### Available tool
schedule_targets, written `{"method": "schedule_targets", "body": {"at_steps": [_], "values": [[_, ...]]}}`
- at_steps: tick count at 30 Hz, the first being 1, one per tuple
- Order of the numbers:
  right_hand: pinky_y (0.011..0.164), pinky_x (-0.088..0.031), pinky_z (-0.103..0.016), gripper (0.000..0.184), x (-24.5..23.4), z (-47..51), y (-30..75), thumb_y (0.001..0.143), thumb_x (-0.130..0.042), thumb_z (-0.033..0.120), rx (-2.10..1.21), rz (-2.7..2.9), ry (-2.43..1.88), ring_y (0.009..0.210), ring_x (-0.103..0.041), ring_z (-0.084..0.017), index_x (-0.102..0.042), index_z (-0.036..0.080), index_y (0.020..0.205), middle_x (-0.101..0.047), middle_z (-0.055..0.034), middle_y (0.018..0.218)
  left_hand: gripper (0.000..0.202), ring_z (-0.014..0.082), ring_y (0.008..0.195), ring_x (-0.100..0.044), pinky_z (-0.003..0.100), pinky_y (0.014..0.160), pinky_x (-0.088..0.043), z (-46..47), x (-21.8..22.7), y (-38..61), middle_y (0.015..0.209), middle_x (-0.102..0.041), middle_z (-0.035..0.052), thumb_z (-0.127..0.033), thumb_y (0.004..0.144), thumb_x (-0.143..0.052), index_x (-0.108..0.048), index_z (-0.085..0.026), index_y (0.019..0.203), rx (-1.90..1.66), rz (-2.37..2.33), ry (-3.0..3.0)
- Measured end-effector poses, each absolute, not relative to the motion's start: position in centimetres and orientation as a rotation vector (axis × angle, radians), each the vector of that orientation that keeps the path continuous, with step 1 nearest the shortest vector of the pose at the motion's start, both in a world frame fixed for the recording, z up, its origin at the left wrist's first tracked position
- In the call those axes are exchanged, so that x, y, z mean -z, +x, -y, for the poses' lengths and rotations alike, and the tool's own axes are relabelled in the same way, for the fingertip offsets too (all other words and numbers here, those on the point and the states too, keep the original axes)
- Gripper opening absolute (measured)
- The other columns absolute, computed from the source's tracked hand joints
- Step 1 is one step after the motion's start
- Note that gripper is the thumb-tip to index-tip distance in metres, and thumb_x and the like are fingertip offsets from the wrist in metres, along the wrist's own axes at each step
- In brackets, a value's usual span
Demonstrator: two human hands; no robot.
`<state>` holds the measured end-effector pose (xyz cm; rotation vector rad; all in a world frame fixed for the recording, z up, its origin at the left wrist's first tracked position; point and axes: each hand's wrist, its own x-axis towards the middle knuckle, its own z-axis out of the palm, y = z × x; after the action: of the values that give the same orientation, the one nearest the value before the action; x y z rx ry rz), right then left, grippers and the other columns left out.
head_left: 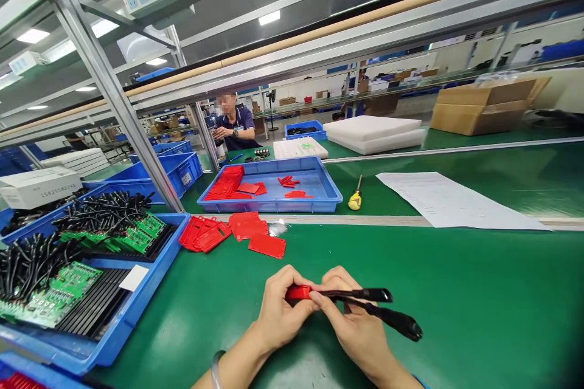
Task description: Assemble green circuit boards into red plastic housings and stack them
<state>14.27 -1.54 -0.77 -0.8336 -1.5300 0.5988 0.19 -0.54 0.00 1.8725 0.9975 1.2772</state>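
Note:
My left hand (279,311) is closed around a small red plastic part (298,292), held low over the green mat near the front edge. My right hand (353,323) pinches the same part's right end, from which two black cables with connector ends (387,311) stick out to the right. Both hands touch each other at the part. Just beyond them several red plastic covers (237,232) lie loose on the mat.
A blue tray (314,202) with more red pieces sits behind the loose covers. At left, blue bins (137,307) hold green circuit boards (59,293) and black cables. A yellow screwdriver (355,197), a paper sheet (449,202), white foam, cardboard boxes and a seated co-worker (233,123) lie beyond.

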Motion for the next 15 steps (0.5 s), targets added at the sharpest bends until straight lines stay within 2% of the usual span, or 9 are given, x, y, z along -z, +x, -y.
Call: {"method": "schedule_targets", "body": {"at_steps": [5, 8, 11, 13, 15], "values": [[0.062, -0.044, -0.028, 0.019, 0.4, 0.8, 14.3, 0.085, -0.062, 0.036, -0.759, 1.449, -0.785, 0.072, -0.054, -0.018, -0.064, 0.020, 0.076, -0.055, -0.0019, 0.075, 0.026, 0.0100, 0.059, -0.040, 0.023, 0.057, -0.031, 0.5, 0.4, 0.1, 0.063, -0.046, -0.0027, -0.030, 0.072, -0.070, -0.050, -0.016, 0.065, -1.363, -0.966, 1.811], [0.067, -0.047, -0.028, 0.025, -0.7, 0.5, 15.4, 0.079, -0.069, 0.043, -0.955, 1.602, -0.708, 0.076, -0.057, -0.018, -0.066, 0.021, 0.090, -0.060, -0.0021, 0.082, 0.028, 0.0112, 0.059, -0.044, 0.024, 0.057, -0.033, 0.3, 0.4, -0.8, 0.063, -0.051, -0.0009, -0.036, 0.070, -0.071, -0.053, -0.016, 0.066, -1.403, -0.877, 1.826], [0.071, -0.047, -0.029, 0.023, -1.3, 0.7, 16.4, 0.081, -0.069, 0.035, -0.949, 1.812, -0.717, 0.080, -0.059, -0.018, -0.064, 0.023, 0.100, -0.063, -0.0032, 0.089, 0.028, 0.0138, 0.062, -0.049, 0.026, 0.059, -0.036, 0.3, 0.2, -1.6, 0.065, -0.056, 0.0021, -0.040, 0.070, -0.071, -0.056, -0.016, 0.069, -1.446, -0.782, 1.804], [0.066, -0.045, -0.028, 0.010, -1.1, 1.1, 16.5, 0.086, -0.063, 0.030, -0.835, 1.884, -0.701, 0.074, -0.058, -0.017, -0.066, 0.023, 0.093, -0.063, -0.0029, 0.082, 0.028, 0.0142, 0.062, -0.049, 0.026, 0.057, -0.036, 0.5, 0.1, -1.8, 0.065, -0.056, 0.0025, -0.040, 0.069, -0.071, -0.056, -0.016, 0.069, -1.450, -0.730, 1.788], [0.059, -0.042, -0.027, 0.008, -0.8, 1.6, 16.3, 0.088, -0.060, 0.028, -0.736, 1.881, -0.673, 0.066, -0.056, -0.015, -0.066, 0.022, 0.090, -0.061, -0.0016, 0.074, 0.028, 0.0140, 0.060, -0.049, 0.026, 0.056, -0.036, 0.8, 0.0, -1.8, 0.064, -0.055, 0.0024, -0.040, 0.069, -0.071, -0.056, -0.017, 0.069, -1.463, -0.702, 1.802]]}}
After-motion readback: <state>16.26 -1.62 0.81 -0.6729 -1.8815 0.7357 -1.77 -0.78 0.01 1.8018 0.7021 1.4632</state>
